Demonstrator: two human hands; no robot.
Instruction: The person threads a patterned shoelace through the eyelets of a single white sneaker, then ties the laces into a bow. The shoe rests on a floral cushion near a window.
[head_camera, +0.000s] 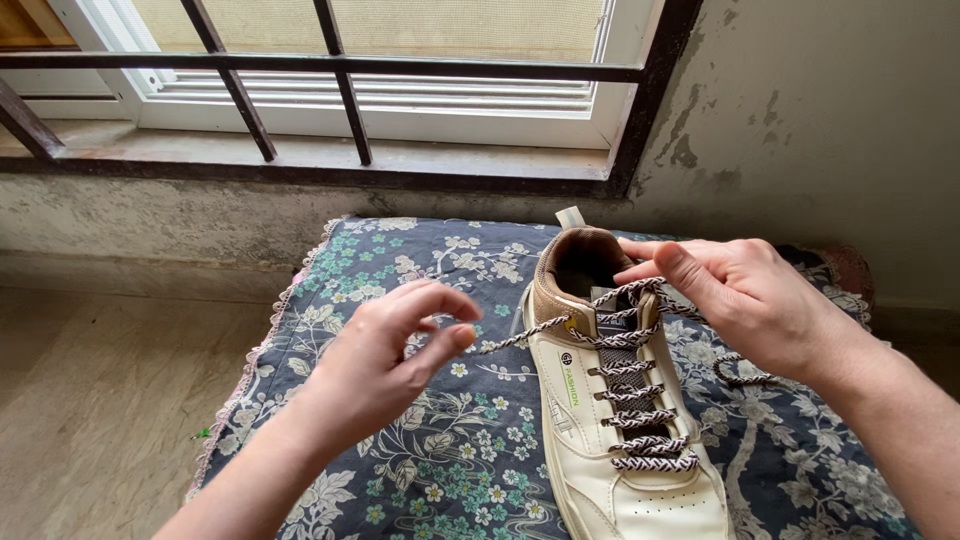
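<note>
Shoelace (640, 410), braided in brown and white, runs up through the eyelets of a cream sneaker (625, 440) that lies toe toward the viewer on a blue flowered cloth (440, 440). Its two free ends come out near the collar. One end stretches leftward to the left hand (400, 350), whose thumb and forefinger are pressed together, pinching the tip. The other end passes under the right hand (740, 290) near the top eyelets; that grip looks closed on the lace between thumb and fingers, though the contact itself is partly hidden. A loose loop of lace trails on the cloth just right of the shoe.

By the look of it, the lace is soft, light and limp, with a rough weave that should not slip easily; the ends are the natural place to hold. The sneaker seems light and fairly stiff in the sole.

Farther back stand a stained wall (800, 120) and a barred window (340, 70)
</note>
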